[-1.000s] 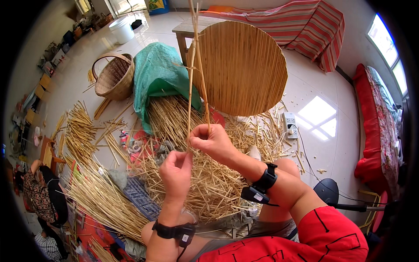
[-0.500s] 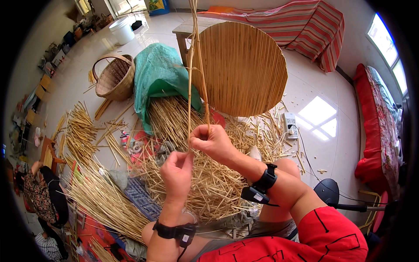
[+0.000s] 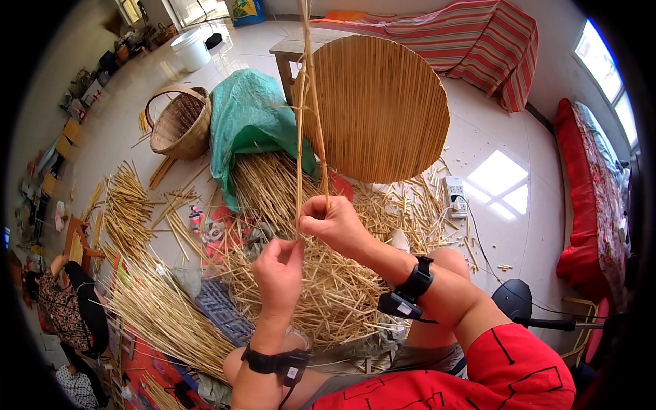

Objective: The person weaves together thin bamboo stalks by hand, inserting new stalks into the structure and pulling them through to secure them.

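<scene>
Head view: left hand (image 3: 279, 273) pinched narrow at the lower end of the straw stalks (image 3: 299, 157), which rise upright; right hand (image 3: 331, 220) closed on them just above; round slatted panel (image 3: 386, 109) beyond. Judged light, springy, brittle if kinked; fingertip hold near lower ends suits.

L head cam, wide fisheye, down & fwd from above, near fingers (image 3: 314, 224)

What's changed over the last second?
Very little: the left hand edged slightly right. Nothing was visibly taken up or let go; it and the right hand still pinch the stalks. Basket, green sack and round panel stayed put.
</scene>
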A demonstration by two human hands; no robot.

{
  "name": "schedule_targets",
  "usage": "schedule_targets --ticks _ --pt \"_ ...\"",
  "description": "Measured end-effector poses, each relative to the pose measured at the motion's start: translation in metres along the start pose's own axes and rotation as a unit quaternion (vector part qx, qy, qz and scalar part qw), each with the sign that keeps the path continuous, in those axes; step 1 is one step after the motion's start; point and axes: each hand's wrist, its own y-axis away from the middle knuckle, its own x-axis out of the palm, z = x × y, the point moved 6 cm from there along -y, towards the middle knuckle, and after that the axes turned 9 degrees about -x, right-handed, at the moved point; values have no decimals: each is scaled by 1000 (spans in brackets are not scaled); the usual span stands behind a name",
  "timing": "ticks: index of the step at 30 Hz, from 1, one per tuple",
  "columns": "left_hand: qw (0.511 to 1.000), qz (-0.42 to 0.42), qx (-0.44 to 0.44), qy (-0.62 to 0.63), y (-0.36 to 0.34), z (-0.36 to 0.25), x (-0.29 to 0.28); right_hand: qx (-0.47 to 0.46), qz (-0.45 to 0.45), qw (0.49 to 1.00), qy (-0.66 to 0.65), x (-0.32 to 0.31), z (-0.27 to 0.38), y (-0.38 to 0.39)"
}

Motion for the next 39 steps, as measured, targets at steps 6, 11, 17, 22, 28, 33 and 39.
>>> schedule_targets --ticks 6,11,17,22,28,33,39 --pt "948 148 -156 233 -1 9 10 81 6 976 -201 4 -15 0" --pt "882 226 -199 362 1 8 17 143 23 934 -325 11 -23 3" --pt "924 172 -165 299 -2 6 16 92 12 975 -201 5 -22 1" --pt "952 123 -136 245 -5 14 14 8 29 999 -18 10 -13 4" --pt "932 153 -173 280 -6 12 10 95 67 984 -136 10 -7 3" --pt "900 203 -183 340 -5 9 12 114 93 967 -206 10 -10 2" --pt "879 231 -179 376 -3 5 12 145 98 940 -292 14 -18 3"
